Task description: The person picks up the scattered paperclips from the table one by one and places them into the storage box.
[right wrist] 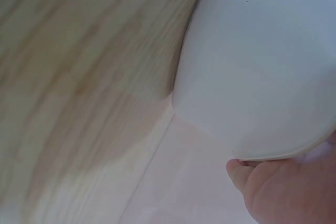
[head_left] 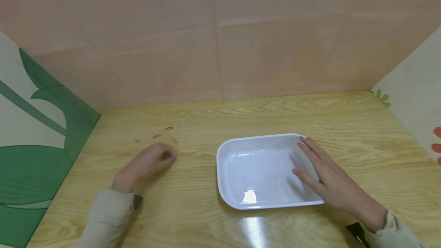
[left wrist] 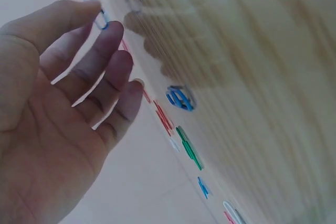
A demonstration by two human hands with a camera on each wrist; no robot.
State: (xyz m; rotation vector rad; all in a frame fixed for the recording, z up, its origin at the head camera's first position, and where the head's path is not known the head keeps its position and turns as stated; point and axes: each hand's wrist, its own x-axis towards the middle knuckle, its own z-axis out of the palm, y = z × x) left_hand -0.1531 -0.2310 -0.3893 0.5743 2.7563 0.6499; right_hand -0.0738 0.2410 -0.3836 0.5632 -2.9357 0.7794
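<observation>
- While the right hand (head_left: 327,181) lies across the right side of the glossy white round-cornered tray (head_left: 262,137), its grip stands apart: fingers straight, thumb over the inside.
- Over to the left, the left hand (head_left: 148,163) has its grip together, clamped on a small blue wire paper clip (head_left: 175,159), well apart from the tray; picking up a clip looks like the step in hand.
- Next move, I'd judge, calls for a steady pinch and a lift that doesn't brush the neighbours.
- Just past those fingers, a scatter: red wire paper clips (head_left: 169,128) and pale wire paper clips (head_left: 191,134).
- Beneath everything, the yellowish wood-grain bench (head_left: 193,186), light glaring off it near the tray.
- And beyond, a creased pinkish-beige sheet (head_left: 165,64) at the back, between a green-leaf-printed white panel (head_left: 20,129) left and a pale panel with red shapes (head_left: 413,87) right.
</observation>
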